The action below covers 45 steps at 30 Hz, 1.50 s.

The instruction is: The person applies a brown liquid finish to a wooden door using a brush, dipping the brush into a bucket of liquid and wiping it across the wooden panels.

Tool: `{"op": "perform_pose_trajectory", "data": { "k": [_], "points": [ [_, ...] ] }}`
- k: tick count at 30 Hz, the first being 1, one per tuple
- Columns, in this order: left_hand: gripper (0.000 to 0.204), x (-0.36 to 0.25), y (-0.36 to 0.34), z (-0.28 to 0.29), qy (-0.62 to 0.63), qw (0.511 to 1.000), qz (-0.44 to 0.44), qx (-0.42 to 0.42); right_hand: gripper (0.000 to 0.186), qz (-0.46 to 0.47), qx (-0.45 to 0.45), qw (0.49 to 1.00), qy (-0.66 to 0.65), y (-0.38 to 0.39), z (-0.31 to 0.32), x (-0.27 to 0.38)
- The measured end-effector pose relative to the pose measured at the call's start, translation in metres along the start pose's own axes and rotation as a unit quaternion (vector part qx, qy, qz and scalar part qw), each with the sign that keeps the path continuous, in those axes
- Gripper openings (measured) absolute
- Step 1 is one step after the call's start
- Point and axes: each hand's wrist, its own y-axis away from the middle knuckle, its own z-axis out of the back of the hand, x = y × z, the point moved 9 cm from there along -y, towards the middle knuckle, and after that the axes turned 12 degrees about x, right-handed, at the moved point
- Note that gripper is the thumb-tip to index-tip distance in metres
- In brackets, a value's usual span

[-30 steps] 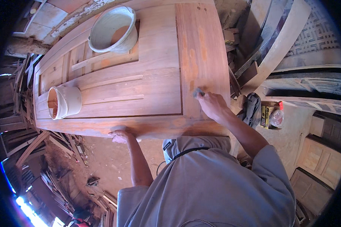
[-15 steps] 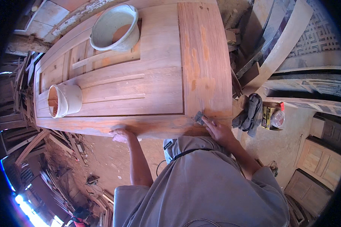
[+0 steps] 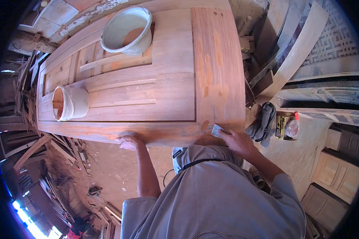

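A large panelled wooden door [image 3: 175, 95] lies flat in front of me, with orange-brown filler patches along its right end and near edge. My right hand [image 3: 238, 143] grips a putty knife [image 3: 217, 130], its flat grey blade at the door's near right corner beside a filler patch. The handle is mostly hidden in my fingers. My left hand [image 3: 128, 142] rests against the near edge with its fingers stretched out, holding nothing that I can see. On the door stand a white bucket [image 3: 79, 102] smeared with brown and a larger pale tub [image 3: 141, 43] with brown material inside.
Dark cloth [image 3: 267, 121] hangs by the door's right corner, next to a yellow and black box [image 3: 282, 125]. Curved boards [image 3: 297, 51] lean at the far right, and panelled doors [image 3: 335, 171] stand lower right. Scrap wood [image 3: 24, 147] is piled at the left.
My right hand has moved slightly right and toward me with the putty knife, whose blade now shows a lighter face. A filler patch shows beside it. My left hand stays at the edge.
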Motion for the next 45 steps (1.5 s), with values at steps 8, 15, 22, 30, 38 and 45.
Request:
{"op": "perform_pose_trajectory", "data": {
  "k": [8, 15, 22, 30, 38, 45],
  "points": [
    [0.087, 0.008, -0.017, -0.003, -0.014, 1.0, -0.01, 0.006, 0.042, 0.061, 0.033, 0.981, 0.178, -0.037, 0.012, 0.051],
    [0.091, 0.013, -0.023, -0.003, 0.014, 1.0, -0.022, -0.003, 0.041, 0.025, 0.039, 0.988, 0.147, -0.024, 0.02, 0.02],
    [0.093, 0.0, 0.003, -0.005, 0.027, 0.999, -0.006, 0.04, 0.051, -0.012, -0.062, 0.996, -0.067, -0.03, -0.027, -0.002],
    [0.094, 0.003, 0.0, -0.003, 0.011, 1.0, 0.019, 0.019, 0.046, -0.013, 0.024, 0.999, 0.046, -0.003, 0.007, 0.022],
    [0.089, 0.005, -0.006, 0.0, 0.005, 1.0, -0.012, -0.003, 0.04, 0.07, 0.024, 0.981, 0.18, -0.045, 0.0, 0.039],
    [0.09, 0.006, -0.01, -0.003, 0.015, 1.0, -0.014, 0.008, 0.04, 0.04, 0.073, 0.984, 0.156, -0.042, 0.035, 0.032]
  ]
}}
